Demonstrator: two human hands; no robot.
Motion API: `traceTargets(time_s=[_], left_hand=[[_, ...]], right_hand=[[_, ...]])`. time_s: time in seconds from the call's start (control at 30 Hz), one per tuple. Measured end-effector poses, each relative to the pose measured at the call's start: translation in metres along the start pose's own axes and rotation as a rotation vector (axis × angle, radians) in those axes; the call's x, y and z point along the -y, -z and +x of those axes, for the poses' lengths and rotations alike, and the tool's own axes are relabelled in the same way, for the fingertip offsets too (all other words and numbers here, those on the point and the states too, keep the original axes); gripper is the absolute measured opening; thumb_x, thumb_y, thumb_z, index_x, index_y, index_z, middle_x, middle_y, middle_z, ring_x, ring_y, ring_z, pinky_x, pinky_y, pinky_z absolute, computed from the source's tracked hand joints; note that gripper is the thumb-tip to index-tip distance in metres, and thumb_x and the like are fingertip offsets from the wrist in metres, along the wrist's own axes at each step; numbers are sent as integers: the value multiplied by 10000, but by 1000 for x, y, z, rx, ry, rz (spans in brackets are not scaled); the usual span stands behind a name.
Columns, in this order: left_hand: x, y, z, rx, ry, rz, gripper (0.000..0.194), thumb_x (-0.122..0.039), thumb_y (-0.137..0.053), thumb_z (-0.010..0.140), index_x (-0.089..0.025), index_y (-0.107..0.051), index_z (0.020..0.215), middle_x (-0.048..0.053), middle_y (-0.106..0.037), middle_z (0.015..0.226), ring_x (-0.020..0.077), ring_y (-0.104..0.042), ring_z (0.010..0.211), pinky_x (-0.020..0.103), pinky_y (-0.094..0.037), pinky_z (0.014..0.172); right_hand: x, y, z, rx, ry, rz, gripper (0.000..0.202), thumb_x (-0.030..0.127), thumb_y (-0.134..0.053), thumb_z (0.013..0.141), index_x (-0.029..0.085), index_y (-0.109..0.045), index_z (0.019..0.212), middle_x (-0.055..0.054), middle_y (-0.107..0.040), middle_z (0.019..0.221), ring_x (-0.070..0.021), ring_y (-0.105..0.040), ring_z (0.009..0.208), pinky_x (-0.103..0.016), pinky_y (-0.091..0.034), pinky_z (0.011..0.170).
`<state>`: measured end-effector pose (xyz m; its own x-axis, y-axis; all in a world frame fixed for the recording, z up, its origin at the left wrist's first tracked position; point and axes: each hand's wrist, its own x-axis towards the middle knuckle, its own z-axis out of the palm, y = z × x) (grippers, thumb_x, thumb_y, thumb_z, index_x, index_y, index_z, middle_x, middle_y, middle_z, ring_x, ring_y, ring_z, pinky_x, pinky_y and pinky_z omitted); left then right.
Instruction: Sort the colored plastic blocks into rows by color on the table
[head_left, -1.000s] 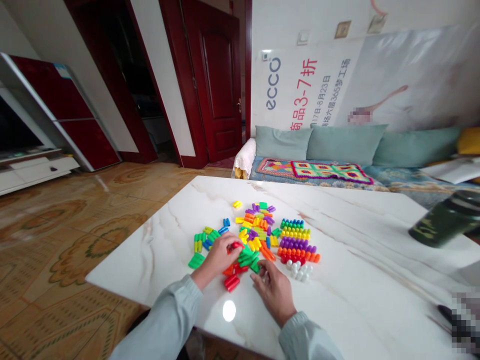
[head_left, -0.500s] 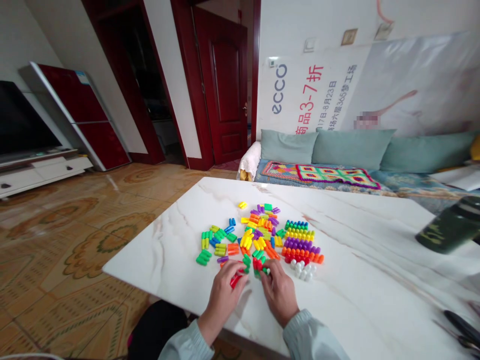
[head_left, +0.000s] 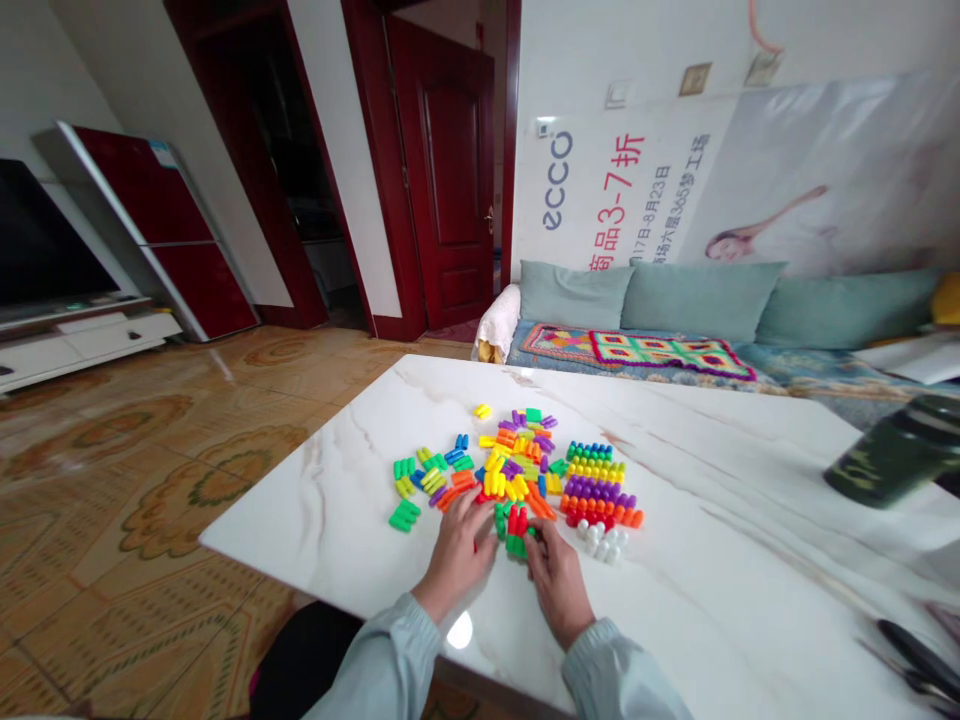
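Note:
Small bullet-shaped plastic building blocks in many colours lie in a loose pile (head_left: 497, 473) on the white marbled table (head_left: 337, 500). My left hand (head_left: 463, 545) reaches to the pile's front edge, fingers stretched and thumb apart. Its fingertips are beside a red block (head_left: 482, 497), and I see nothing gripped there. My right hand (head_left: 559, 578) pinches a joined red and green block piece (head_left: 517, 535) at its right side, just in front of the pile. Part of that piece is hidden behind the fingers. Green blocks (head_left: 501, 520) sit between the two hands.
Right of the pile, round-headed pegs (head_left: 600, 490) stand in rows by colour, with white ones (head_left: 602, 541) nearest. A dark green bottle (head_left: 892, 455) stands at the table's right, and a black-handled tool (head_left: 919, 650) lies at lower right. The sofa (head_left: 675, 345) is behind the table.
My left hand has moved forward to the pile, and the red block that was under its fingers no longer shows there. The red and green piece in my right hand is more visible.

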<state>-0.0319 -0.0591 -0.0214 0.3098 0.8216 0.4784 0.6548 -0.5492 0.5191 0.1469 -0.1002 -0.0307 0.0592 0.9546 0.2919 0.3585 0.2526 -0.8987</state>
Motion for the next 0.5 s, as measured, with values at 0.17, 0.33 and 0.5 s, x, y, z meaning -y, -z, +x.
traceTargets(time_s=[0.17,0.33,0.5], left_hand=[[-24,4,1,-64,7,-194,325,-226,-556,911,-229,-636,1226,104,-657,1195,249,-578,1151,441,-471,1010],[-41,-7,6,-57,117,-378,134,-180,-603,844,-205,-730,813,60,-723,878,221,-656,898,388,-518,893],[-36,6,30,-200,402,-593,148,-258,-620,817,-159,-725,787,77,-731,825,209,-674,782,327,-537,741]], right_hand=[[3,1,0,20,91,-103,152,313,-508,927,191,-590,968,-14,-614,740,-152,-553,615,-256,-437,582],[4,1,0,21,98,-94,103,255,-521,886,187,-598,889,4,-582,719,-135,-518,616,-241,-420,579],[2,1,0,-38,54,-114,40,198,-565,803,194,-539,773,55,-463,586,-109,-434,523,-226,-340,491]])
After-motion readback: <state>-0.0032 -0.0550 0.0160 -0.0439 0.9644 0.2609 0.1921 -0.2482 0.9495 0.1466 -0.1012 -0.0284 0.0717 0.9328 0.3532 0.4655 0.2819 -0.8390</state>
